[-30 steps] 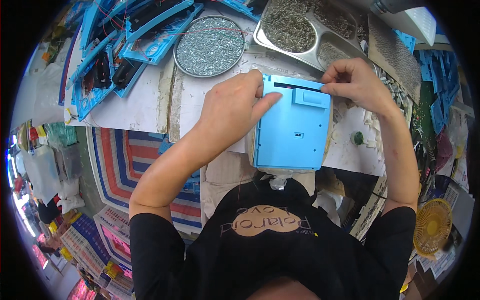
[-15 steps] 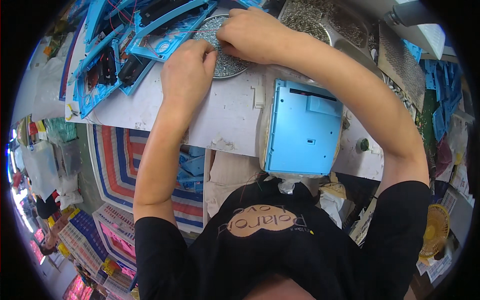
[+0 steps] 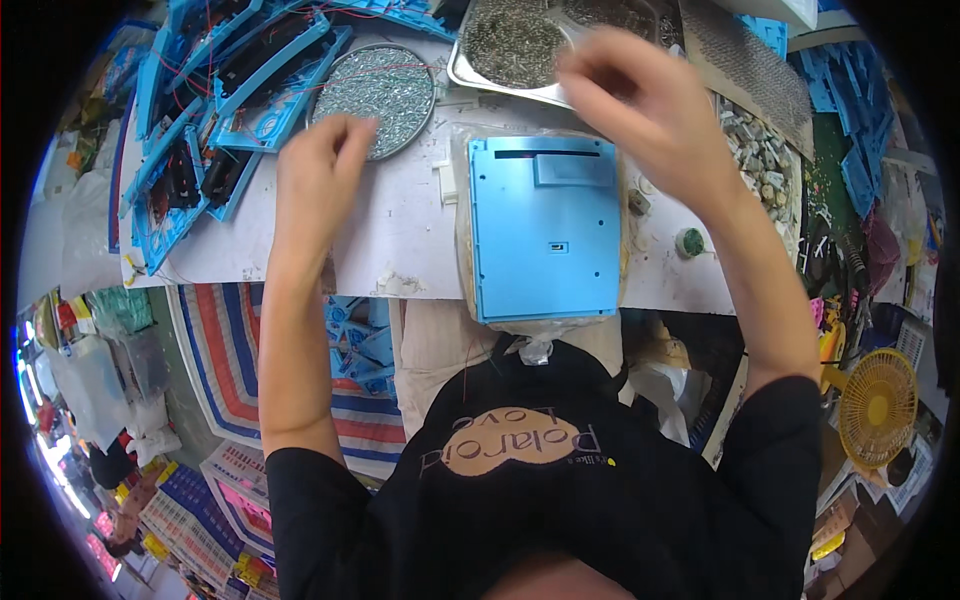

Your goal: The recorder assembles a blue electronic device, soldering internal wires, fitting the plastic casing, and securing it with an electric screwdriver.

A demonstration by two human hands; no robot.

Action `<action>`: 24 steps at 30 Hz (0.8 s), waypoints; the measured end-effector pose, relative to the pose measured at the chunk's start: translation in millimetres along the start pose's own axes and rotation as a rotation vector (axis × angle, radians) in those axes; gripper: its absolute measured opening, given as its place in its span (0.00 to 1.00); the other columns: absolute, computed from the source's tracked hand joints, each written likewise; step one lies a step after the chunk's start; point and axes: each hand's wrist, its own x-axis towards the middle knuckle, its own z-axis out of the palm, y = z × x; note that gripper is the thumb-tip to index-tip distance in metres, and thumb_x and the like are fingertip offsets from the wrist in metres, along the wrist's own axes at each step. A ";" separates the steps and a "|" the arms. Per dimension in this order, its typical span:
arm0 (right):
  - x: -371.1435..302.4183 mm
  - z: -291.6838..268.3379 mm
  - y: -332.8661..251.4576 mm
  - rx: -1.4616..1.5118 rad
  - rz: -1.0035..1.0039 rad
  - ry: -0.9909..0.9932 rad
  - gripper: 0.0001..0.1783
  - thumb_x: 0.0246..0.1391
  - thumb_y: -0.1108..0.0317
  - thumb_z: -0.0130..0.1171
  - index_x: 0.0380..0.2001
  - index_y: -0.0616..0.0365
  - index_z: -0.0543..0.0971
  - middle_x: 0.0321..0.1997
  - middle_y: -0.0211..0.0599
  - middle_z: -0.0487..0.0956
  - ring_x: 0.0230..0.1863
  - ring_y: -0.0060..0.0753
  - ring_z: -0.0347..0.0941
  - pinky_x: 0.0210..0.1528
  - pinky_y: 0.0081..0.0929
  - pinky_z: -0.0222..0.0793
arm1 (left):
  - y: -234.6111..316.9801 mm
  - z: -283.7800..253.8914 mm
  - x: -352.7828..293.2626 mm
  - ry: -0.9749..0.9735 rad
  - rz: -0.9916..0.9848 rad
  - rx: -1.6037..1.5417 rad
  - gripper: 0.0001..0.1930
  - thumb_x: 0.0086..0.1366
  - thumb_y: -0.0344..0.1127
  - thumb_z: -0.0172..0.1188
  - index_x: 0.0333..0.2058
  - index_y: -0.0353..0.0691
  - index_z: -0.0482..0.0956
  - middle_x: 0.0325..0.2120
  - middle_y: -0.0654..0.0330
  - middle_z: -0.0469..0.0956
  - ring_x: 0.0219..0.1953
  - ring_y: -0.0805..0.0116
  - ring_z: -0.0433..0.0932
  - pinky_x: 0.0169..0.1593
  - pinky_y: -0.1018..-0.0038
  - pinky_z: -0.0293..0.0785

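Shirt: black short-sleeved top point(image 3: 620, 500) with a tan printed patch, just below the table's near edge.
Panel: flat light-blue plastic panel point(image 3: 535, 220), roughly rectangular, with a dark slot along its far end; it lies on a pad wrapped in clear plastic point(image 3: 464, 235) at the near edge of the white worktable point(image 3: 400, 245), untouched by either hand.
Left hand: bare hand point(image 3: 318, 185) at the near left of the dish, fingers curled, thumb alongside; whether they pinch anything, one cannot tell.
Right hand: blurred bare hand point(image 3: 655, 125) above the panel's far right corner, fingers bent toward the thumb; grip cannot be told.
Dish: round metal dish point(image 3: 433, 98) full of small silvery pieces.
Tray: silvery metal compartment tray point(image 3: 505, 90) holding small dark metal pieces, beyond the panel.
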 end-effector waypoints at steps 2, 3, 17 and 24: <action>-60.8 -18.1 9.8 0.241 0.260 0.088 0.06 0.59 0.73 0.63 0.38 0.63 0.82 0.30 0.31 0.82 0.31 0.21 0.77 0.36 0.21 0.74 | 22.5 10.1 -27.8 -0.089 0.097 -0.360 0.07 0.68 0.31 0.61 0.35 0.33 0.82 0.27 0.67 0.77 0.30 0.82 0.72 0.35 0.80 0.70; -87.9 -18.5 9.1 0.398 0.437 0.145 0.06 0.60 0.75 0.62 0.39 0.65 0.81 0.32 0.31 0.83 0.32 0.21 0.77 0.37 0.20 0.74 | 48.6 11.0 -39.1 -0.230 0.084 -0.446 0.02 0.66 0.26 0.63 0.34 0.34 0.82 0.29 0.69 0.78 0.31 0.82 0.73 0.35 0.81 0.70; -165.4 -8.4 6.7 1.019 0.661 0.244 0.11 0.57 0.77 0.66 0.43 0.68 0.81 0.39 0.45 0.86 0.35 0.27 0.81 0.40 0.25 0.78 | 110.3 89.6 -73.3 -0.196 0.879 -0.017 0.11 0.57 0.32 0.70 0.39 0.41 0.83 0.29 0.63 0.75 0.25 0.67 0.78 0.26 0.71 0.73; -142.8 -4.1 -2.8 0.891 0.676 0.203 0.09 0.61 0.75 0.64 0.43 0.69 0.82 0.40 0.46 0.86 0.37 0.29 0.83 0.42 0.25 0.80 | 106.7 83.0 -82.5 -0.136 0.803 0.014 0.16 0.56 0.34 0.72 0.43 0.40 0.84 0.29 0.62 0.76 0.25 0.67 0.77 0.27 0.71 0.73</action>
